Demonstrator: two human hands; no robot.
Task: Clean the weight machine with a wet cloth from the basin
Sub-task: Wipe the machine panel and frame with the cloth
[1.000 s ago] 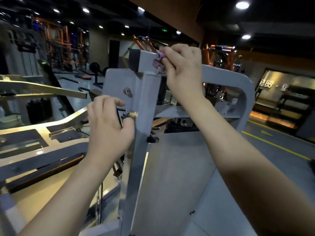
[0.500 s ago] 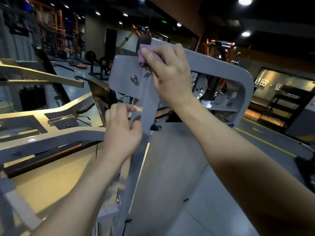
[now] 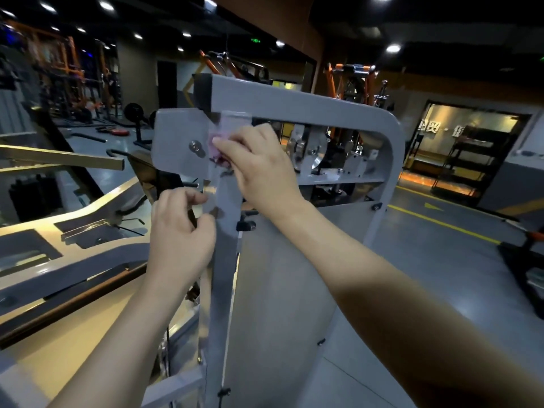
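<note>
Right hand (image 3: 259, 172): pinches crumpled pink cloth (image 3: 216, 147) against grey metal weight-machine frame (image 3: 294, 106).
Left hand (image 3: 179, 231): fingers curled beside the frame's upright; grip unclear.

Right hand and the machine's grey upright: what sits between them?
In the head view, a pink cloth lies between the right hand and the upright, bunched under the fingers against the metal.

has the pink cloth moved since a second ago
Yes. The pink cloth in the right hand has slid down, from above the bolt to level with it.
</note>
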